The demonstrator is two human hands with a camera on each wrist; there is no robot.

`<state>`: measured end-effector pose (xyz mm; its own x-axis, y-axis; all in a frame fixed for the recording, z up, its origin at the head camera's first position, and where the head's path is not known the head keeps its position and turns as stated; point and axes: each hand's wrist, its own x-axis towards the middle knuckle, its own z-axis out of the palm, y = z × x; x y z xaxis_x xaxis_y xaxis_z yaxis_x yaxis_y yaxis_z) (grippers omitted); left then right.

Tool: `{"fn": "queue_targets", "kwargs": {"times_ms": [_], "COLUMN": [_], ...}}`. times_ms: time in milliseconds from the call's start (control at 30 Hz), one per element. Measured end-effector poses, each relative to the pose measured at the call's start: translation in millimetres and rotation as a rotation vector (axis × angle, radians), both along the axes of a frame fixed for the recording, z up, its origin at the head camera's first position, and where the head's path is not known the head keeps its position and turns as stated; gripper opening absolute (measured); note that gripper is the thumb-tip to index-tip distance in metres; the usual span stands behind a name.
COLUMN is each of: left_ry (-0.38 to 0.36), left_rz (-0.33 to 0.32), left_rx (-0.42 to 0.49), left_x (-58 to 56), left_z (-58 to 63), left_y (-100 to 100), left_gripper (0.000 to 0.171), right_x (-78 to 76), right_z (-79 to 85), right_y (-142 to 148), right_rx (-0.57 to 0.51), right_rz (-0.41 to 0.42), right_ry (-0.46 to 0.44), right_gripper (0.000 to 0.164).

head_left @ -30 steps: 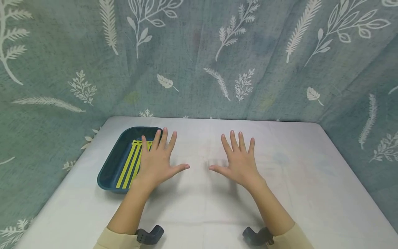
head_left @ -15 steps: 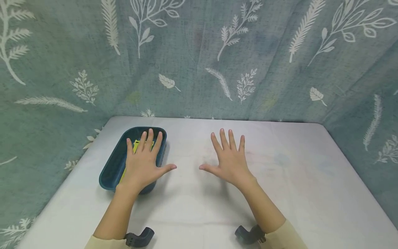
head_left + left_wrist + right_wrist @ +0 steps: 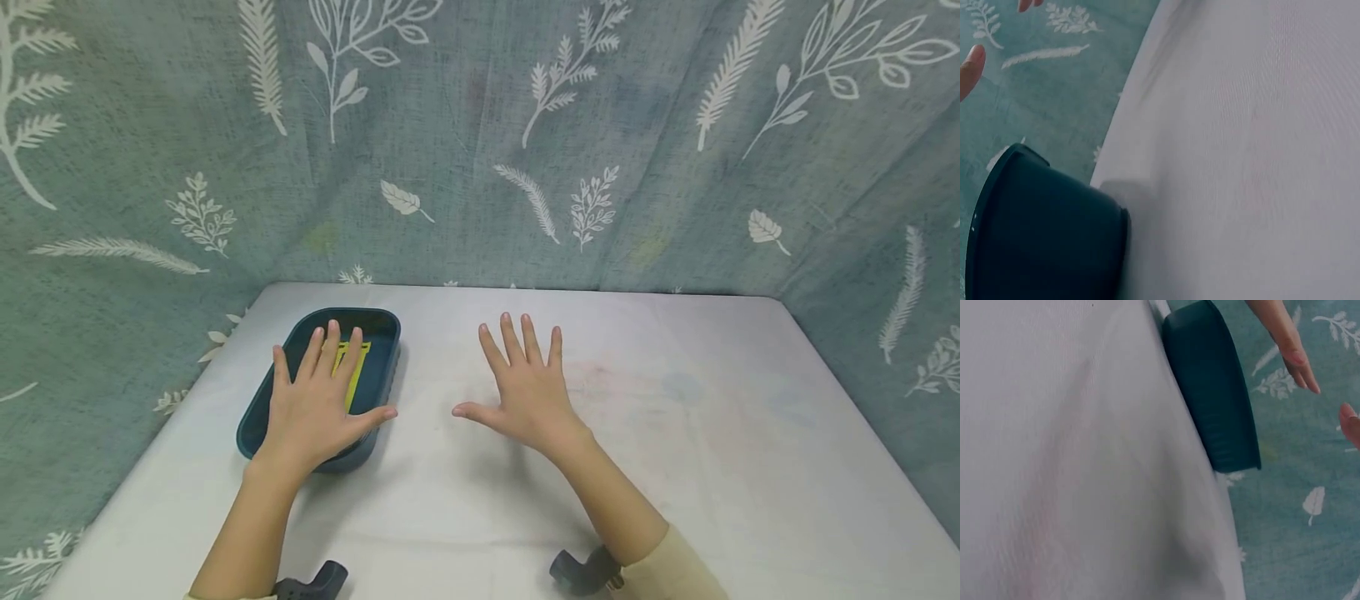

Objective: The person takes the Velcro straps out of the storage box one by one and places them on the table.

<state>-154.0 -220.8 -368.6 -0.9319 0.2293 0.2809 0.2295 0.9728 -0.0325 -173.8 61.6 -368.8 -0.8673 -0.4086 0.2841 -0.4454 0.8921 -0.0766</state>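
Note:
In the head view, a dark teal tray [image 3: 380, 367] stands at the left of the white table. Yellow strips [image 3: 358, 379] lie inside it, mostly covered by my left hand [image 3: 311, 412]. That hand is held over the tray with its fingers spread, holding nothing. My right hand [image 3: 532, 400], also spread and holding nothing, hovers above the bare cloth to the right of the tray. The tray's outer wall [image 3: 1054, 231] fills the lower left of the left wrist view. In the right wrist view the tray [image 3: 1210, 387] appears at the top, with fingertips beside it.
A white cloth covers the table [image 3: 675, 467]. Behind and beside it hangs a green-grey curtain [image 3: 450, 108] with white leaf prints. Dark wrist mounts [image 3: 585, 573] sit on both forearms, just above the table.
Both hands have moved left, fingers still spread. The left hand has passed further over the tray, covering different parts of the yellow strips. The tray has stayed in place.

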Motion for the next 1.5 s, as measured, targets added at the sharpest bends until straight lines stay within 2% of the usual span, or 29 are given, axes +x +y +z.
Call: {"fn": "queue_targets", "kwargs": {"times_ms": [367,733,967,1167,1300,1500], "left_ry": [-0.013,-0.094,-0.173,-0.264,-0.320,-0.403], "left_rz": [0.052,0.056,0.057,0.067,0.073,0.110], "left_rx": [0.028,0.064,0.091,0.125,0.158,0.183], "left_x": [4.0,18.9,19.4,18.5,19.2,21.0], "left_z": [-5.4,-8.5,-18.2,-25.4,-30.1,-31.4], "left_y": [-23,-55,-81,-103,-113,-119], "left_gripper": [0.110,0.108,0.106,0.104,0.104,0.102], "right_x": [1.4,2.6,4.1,-0.8,-4.1,-4.0], "right_z": [-5.3,-6.9,-10.0,-19.4,-28.5,-37.0], "right_y": [-23,-44,-57,-69,-78,-90], "right_rx": [0.023,0.054,0.084,0.050,0.007,-0.190], "right_rz": [0.046,0.111,0.135,0.169,0.189,0.241], "right_ry": [0.007,0.037,0.026,0.010,-0.046,-0.255], "right_gripper": [0.100,0.097,0.095,0.091,0.087,0.083]}}
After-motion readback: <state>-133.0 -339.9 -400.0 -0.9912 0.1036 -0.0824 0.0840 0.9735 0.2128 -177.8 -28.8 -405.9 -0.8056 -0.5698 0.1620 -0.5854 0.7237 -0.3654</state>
